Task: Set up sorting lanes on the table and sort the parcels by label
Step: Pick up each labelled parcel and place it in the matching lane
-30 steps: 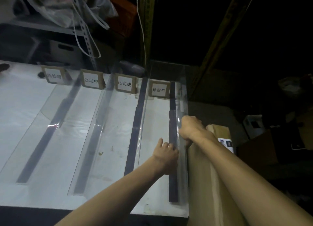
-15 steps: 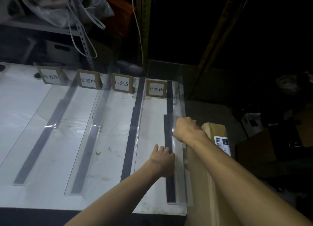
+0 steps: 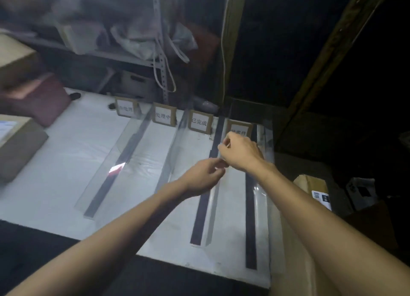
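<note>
Item: sorting table (image 3: 66,162), white top, dim light, some blur.

Lanes: four, running from the near edge to the far edge, parted by clear dividers with dark strips at the foot. Third divider (image 3: 204,207) and fourth divider (image 3: 251,218) bound the rightmost lane; the long axis of each points away from the person, leaning slightly leftward in view.

Signs: four cardboard cards at the far ends. Rightmost sign (image 3: 239,128) stands upright at the head of the rightmost lane, its lower edge partly covered by the right hand.

Right hand (image 3: 240,153): over the far part of the rightmost lane, just before the sign, fingers curled, thumb and forefinger drawn close as if pinching the top edge of the third divider. Whether anything is actually held: cannot tell, blurred.

Left hand (image 3: 203,178): nearer the person, fingertips meeting the right hand's underside, loosely curled above the same divider; grip likewise cannot be told.

Parcels: one box (image 3: 20,145) at the left edge of the table; a labelled parcel (image 3: 315,189) off the table to the right, well apart from both hands, the right arm being the nearer.

Judgement: lane set-up appears to be in hand; sorting not yet begun.
</note>
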Tool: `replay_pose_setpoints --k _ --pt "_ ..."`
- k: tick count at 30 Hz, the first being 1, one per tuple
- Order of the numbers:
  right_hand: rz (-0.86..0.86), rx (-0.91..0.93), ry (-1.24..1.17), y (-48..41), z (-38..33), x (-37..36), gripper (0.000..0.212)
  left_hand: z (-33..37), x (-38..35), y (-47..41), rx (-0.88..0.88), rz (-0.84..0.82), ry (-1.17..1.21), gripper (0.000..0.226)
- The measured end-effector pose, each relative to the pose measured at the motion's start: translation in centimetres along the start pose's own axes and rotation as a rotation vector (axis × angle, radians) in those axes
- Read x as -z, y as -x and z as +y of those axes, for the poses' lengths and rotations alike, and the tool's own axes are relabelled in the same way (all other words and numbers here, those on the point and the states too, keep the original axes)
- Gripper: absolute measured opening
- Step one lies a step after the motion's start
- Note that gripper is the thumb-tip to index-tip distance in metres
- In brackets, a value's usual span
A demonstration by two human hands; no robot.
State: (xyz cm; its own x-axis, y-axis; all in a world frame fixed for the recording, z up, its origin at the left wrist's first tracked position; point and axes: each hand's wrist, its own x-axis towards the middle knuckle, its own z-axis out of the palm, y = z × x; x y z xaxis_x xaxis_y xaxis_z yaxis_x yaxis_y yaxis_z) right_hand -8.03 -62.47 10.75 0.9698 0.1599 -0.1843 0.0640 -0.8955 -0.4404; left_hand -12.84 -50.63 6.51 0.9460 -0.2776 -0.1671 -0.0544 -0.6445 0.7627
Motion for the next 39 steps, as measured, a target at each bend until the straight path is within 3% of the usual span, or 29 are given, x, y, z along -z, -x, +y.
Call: replay_pose_setpoints --k 5,10,13,16,19,21,32,39 --pt "-0.105 0.116 -0.266 -0.3 -9.3 -2.1 0.027 -5.5 9.8 6.7 0.103 0.261 0.064 0.027" --pt "-0.227 0.331 -0.287 0.8 -18.7 -5.3 0.029 -11.2 18.1 15.0 0.209 0.400 0.133 0.023" --pt "-0.299 0.434 -0.290 1.5 -23.9 -7.6 0.031 -14.0 22.1 19.8 0.233 0.481 0.186 0.033" --pt "-0.331 0.456 -0.284 1.8 -28.3 -10.3 0.032 -17.0 25.2 23.8 0.260 0.515 0.226 0.032" --pt "-0.359 0.486 -0.275 1.5 -32.0 -12.8 0.029 -20.2 27.8 26.6 0.289 0.550 0.230 0.017" --pt "-0.386 0.517 -0.271 1.3 -34.7 -14.3 0.028 -22.4 29.4 28.1 0.320 0.585 0.217 0.022" --pt "-0.526 0.579 -0.185 -7.1 -45.0 -22.6 0.026 -33.6 36.5 27.9 0.452 0.628 0.213 0.024" --pt "-0.623 0.475 -0.245 -15.4 -49.8 -28.1 0.013 -40.5 42.1 24.2 0.580 0.652 0.193 0.024"
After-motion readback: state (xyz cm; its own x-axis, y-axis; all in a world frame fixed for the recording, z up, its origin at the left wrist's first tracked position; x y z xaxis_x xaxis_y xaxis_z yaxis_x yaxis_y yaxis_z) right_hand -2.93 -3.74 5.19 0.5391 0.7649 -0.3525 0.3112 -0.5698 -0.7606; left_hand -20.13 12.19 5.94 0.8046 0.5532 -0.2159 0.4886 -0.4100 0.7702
